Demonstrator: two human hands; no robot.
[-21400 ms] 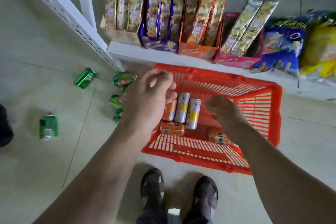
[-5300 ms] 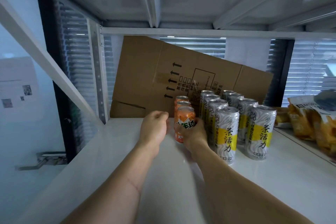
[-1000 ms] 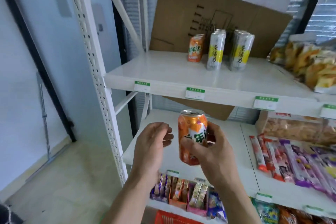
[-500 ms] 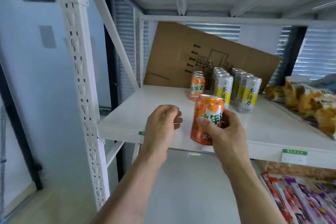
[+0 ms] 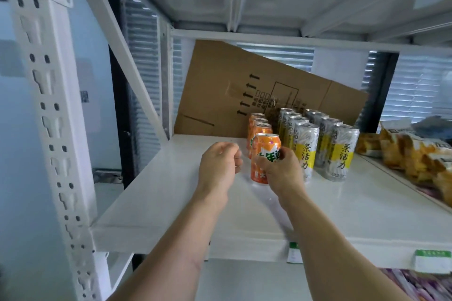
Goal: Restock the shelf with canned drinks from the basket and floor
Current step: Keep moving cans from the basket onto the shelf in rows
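My right hand (image 5: 281, 171) grips an orange can (image 5: 264, 151) upright, its base on or just above the white shelf (image 5: 171, 193). It stands at the front of a row of three orange cans (image 5: 258, 127). To the right are two rows of tall silver-and-yellow cans (image 5: 305, 144). My left hand (image 5: 219, 168) hovers just left of the held can, fingers curled, holding nothing.
A flattened cardboard box (image 5: 220, 90) leans against the shelf's back behind the cans. Snack bags (image 5: 411, 151) lie at the right. A white perforated upright (image 5: 49, 105) and a diagonal brace (image 5: 127, 56) stand at the left. Another shelf hangs overhead.
My right hand has carried the orange can forward from the shelf's front edge to the front of the orange row. My left hand followed beside it. The view moved closer.
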